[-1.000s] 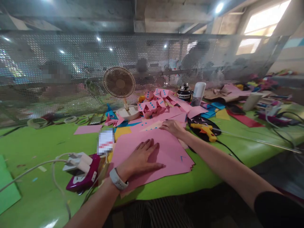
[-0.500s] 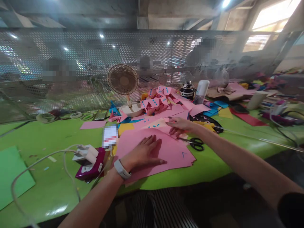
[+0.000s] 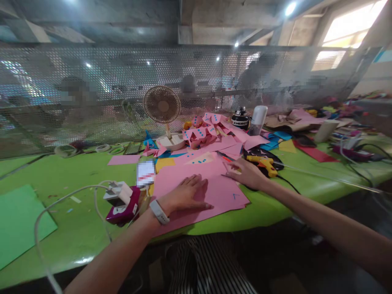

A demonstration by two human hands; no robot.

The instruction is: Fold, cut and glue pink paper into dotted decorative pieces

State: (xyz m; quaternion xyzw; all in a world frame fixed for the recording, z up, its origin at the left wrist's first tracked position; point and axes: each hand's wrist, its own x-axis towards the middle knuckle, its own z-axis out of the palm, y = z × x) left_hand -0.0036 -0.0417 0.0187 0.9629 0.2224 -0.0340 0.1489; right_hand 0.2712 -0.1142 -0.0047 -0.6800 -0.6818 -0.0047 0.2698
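Observation:
My left hand (image 3: 186,195) lies flat, fingers spread, on a stack of pink paper sheets (image 3: 214,192) on the green table (image 3: 76,228); a white band is on that wrist. My right hand (image 3: 245,173) rests on the stack's right edge with its fingers stretched out to the left. A dark shape shows under its palm, and I cannot make out what it is. A yellow glue gun (image 3: 263,164) lies just right of that hand. A thin red stick (image 3: 226,157) lies just beyond its fingertips.
Pink folded pieces with blue dots (image 3: 208,130) are piled behind the stack, next to a small fan (image 3: 162,105), a white bottle (image 3: 256,119) and a black jar (image 3: 239,118). A purple plug block with white cables (image 3: 121,198) lies left; green paper (image 3: 18,222) far left. People sit behind the mesh screen (image 3: 92,102).
My right hand has drawn back toward me along the stack's right edge and now covers the spot where black scissors lay. My left hand has stayed flat on the pink paper.

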